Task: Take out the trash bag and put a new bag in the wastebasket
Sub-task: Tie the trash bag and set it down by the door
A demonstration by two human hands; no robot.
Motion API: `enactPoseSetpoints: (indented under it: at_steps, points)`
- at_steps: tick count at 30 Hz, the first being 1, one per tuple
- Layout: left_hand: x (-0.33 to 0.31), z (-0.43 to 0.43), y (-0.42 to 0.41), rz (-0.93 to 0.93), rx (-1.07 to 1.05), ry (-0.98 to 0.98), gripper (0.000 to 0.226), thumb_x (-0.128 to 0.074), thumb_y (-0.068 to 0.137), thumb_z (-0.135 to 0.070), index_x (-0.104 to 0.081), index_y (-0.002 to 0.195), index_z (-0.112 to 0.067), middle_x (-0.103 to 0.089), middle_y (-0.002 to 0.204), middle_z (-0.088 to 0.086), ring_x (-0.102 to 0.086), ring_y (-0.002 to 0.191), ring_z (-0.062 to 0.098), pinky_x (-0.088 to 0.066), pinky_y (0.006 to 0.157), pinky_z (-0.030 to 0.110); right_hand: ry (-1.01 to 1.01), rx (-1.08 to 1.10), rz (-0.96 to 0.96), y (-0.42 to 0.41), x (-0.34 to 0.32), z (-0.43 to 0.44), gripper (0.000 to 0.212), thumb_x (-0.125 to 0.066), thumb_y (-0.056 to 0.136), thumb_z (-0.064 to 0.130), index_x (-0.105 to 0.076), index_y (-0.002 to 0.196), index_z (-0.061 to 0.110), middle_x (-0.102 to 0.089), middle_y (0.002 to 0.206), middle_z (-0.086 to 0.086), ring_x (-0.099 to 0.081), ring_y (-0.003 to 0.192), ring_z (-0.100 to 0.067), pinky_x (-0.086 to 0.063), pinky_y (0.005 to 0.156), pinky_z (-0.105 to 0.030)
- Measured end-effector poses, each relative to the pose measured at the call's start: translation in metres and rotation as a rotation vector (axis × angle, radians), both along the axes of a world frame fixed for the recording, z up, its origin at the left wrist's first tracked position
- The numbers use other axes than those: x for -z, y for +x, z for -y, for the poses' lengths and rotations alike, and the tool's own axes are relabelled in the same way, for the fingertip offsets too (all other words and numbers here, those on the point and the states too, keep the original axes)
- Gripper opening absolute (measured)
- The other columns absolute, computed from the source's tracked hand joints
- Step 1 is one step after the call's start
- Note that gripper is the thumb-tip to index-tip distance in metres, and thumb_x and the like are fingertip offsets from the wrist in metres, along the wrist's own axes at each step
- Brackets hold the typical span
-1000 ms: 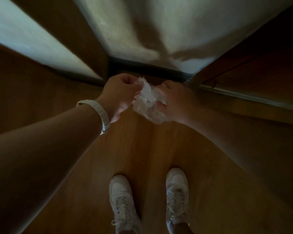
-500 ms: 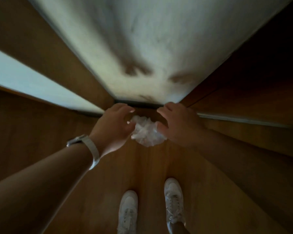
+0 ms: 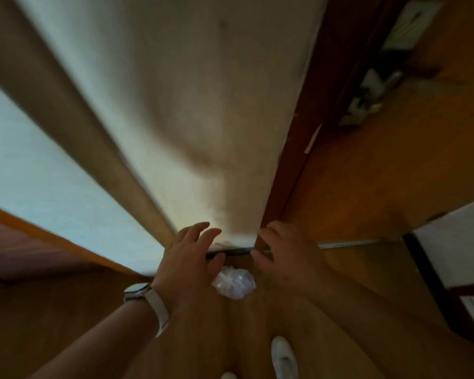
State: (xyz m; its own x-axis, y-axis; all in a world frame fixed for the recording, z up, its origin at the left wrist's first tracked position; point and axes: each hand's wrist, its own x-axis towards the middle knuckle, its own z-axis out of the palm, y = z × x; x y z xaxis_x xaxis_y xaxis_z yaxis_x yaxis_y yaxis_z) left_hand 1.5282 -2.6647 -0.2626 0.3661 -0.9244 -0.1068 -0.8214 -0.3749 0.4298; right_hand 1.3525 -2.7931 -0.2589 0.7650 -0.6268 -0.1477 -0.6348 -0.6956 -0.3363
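Observation:
A crumpled ball of clear plastic trash bag (image 3: 233, 283) shows low between my two hands, over the wooden floor; whether it is in the air or lying on the floor I cannot tell. My left hand (image 3: 188, 265), with a white watch on its wrist, is spread with straight fingers just left of and above the bag. My right hand (image 3: 283, 259) is spread the same way to the bag's right. Neither hand holds the bag. No wastebasket is in view.
A white wall corner (image 3: 175, 119) rises straight ahead, its black baseboard just past my fingertips. A brown wooden door (image 3: 394, 160) with a metal handle (image 3: 372, 86) stands at the right. A white cabinet (image 3: 460, 250) is at the right edge. My white shoe (image 3: 283, 356) is below.
Both hands went from gripping the crumpled bag to spreading open and letting it go. The bag now sits lower than the hands. My view has tilted up toward the wall and door.

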Motion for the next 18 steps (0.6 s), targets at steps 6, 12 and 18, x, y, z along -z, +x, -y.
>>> enactPoseSetpoints:
  at_steps: [6,12,18]
  points:
    - [-0.105,-0.02,-0.027,0.064,0.072,-0.161,0.054,-0.05,0.083,-0.05,-0.049,0.133,-0.029,-0.049,0.141,0.003,-0.043,0.129,0.025,-0.041,0.102,0.045,-0.084,0.093,0.009,-0.041,-0.124,-0.036,0.049,-0.039,0.094,0.055,-0.043,0.133,0.026,-0.045,0.133,0.0,-0.043,0.118,-0.02,-0.042,0.092,-0.036]
    - [-0.155,-0.039,-0.054,0.148,0.167,-0.241,0.051,-0.053,0.086,-0.05,-0.048,0.133,-0.03,-0.048,0.141,-0.001,-0.043,0.129,0.02,-0.041,0.101,0.04,-0.109,0.18,0.035,-0.073,-0.197,-0.073,0.054,-0.043,0.093,0.054,-0.037,0.14,0.028,-0.04,0.142,0.001,-0.04,0.126,-0.018,-0.041,0.099,-0.035]
    - [-0.194,-0.022,-0.095,0.175,0.327,-0.31,0.051,-0.051,0.088,-0.05,-0.047,0.134,-0.029,-0.048,0.141,-0.001,-0.043,0.128,0.021,-0.038,0.1,0.041,-0.19,0.322,0.066,-0.132,-0.234,-0.09,0.057,-0.038,0.093,0.061,-0.037,0.14,0.031,-0.043,0.142,0.003,-0.042,0.125,-0.017,-0.041,0.099,-0.037]
